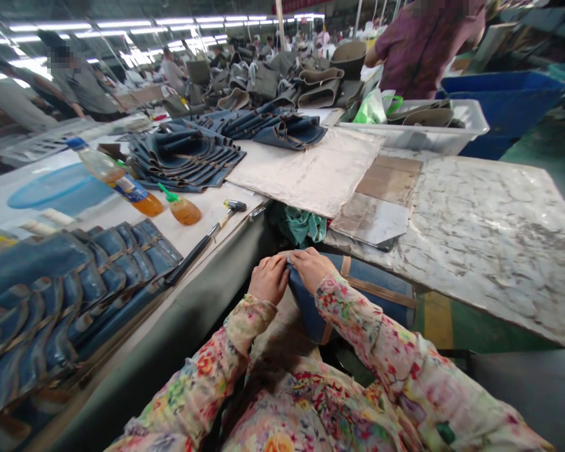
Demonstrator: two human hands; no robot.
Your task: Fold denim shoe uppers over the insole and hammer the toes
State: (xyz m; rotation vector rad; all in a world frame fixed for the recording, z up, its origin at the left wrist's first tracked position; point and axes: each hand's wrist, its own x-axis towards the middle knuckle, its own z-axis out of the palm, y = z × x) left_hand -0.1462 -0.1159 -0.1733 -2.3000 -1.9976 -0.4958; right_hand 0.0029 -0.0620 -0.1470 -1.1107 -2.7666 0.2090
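Observation:
My left hand point(269, 279) and my right hand point(312, 269) sit close together on the upper edge of a blue denim piece point(358, 282) with tan strap stitching, pinching it in my lap. The fingers of both hands are curled over that edge. Most of the piece's lower part is hidden by my right forearm in its floral sleeve point(371, 326). To my left, a stack of similar denim pieces point(75, 295) lies on the workbench, out of reach of my fingers. A hammer point(207, 238) lies along the bench edge between that stack and my hands.
Two plastic bottles point(115, 176) and a blue plastic basin point(56, 191) stand on the bench. Farther off are more denim stacks point(183, 157), a mottled board point(475, 232), a white tray point(414, 125) and a blue bin point(503, 107). A co-worker point(424, 47) stands beyond the tray.

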